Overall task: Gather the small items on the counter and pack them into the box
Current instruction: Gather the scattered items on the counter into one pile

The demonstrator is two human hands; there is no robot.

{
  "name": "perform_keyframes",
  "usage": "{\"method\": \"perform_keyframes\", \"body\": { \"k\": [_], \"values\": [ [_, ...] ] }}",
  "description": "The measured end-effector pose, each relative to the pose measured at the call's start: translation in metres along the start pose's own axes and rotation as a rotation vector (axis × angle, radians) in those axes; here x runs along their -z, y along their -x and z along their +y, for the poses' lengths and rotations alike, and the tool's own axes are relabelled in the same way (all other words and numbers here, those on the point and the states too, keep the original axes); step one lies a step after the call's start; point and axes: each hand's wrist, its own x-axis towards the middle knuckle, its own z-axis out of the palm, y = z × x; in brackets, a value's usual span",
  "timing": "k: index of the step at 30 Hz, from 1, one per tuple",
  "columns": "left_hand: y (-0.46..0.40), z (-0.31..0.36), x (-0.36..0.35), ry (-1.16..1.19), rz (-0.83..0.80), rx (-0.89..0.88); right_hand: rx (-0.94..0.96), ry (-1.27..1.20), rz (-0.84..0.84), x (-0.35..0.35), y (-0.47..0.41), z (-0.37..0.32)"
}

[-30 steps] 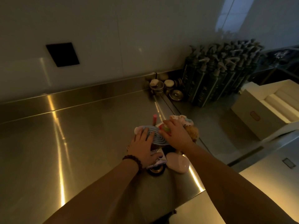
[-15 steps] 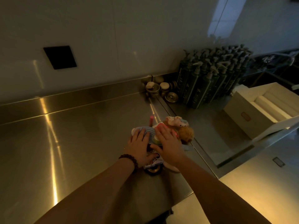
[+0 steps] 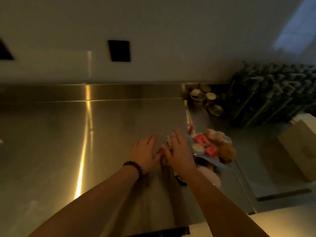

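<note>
A heap of small items (image 3: 209, 147) lies on the steel counter (image 3: 119, 127): a pink block, a pale round piece, a brown fuzzy ball (image 3: 226, 152), a pastel plush, a blue sheet and a pale pink oval case (image 3: 209, 175). My right hand (image 3: 179, 151) lies flat with spread fingers on the heap's left edge. My left hand (image 3: 147, 152), with a bead bracelet at the wrist, rests flat on bare steel just left of it, thumb near the right hand. The beige box (image 3: 301, 151) stands at the right edge, partly cut off. The frame is blurred.
Small metal cups and jars (image 3: 205, 101) cluster at the back wall. A dense block of dark green pump bottles (image 3: 270, 98) fills the back right. A seam runs between the counter and a lower surface on the right.
The view has swung left with blur. My left hand has slid off the pile onto bare steel. My right hand has shifted to the pile's left edge, uncovering the pink block and round piece.
</note>
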Motion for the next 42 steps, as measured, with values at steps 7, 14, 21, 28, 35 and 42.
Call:
{"method": "perform_keyframes", "body": {
  "k": [7, 14, 21, 28, 35, 42],
  "values": [
    [0.076, -0.109, 0.062, -0.087, 0.208, 0.320, 0.251, -0.076, -0.203, -0.068, -0.008, -0.101],
    [0.182, -0.213, 0.127, -0.170, 0.400, 0.641, 0.432, -0.073, -0.353, -0.132, 0.003, -0.219],
    [0.259, -0.312, 0.162, -0.162, 0.405, 0.806, 0.510, -0.019, -0.423, -0.204, 0.010, -0.326],
    [0.299, -0.430, 0.189, -0.117, 0.274, 0.790, 0.419, -0.010, -0.443, -0.296, 0.015, -0.437],
    [0.283, -0.469, 0.198, -0.118, 0.089, 0.519, 0.248, 0.023, -0.397, -0.321, 0.004, -0.469],
    [0.252, -0.487, 0.197, -0.193, -0.036, 0.353, 0.219, 0.145, -0.367, -0.324, -0.037, -0.471]
  ]
}}
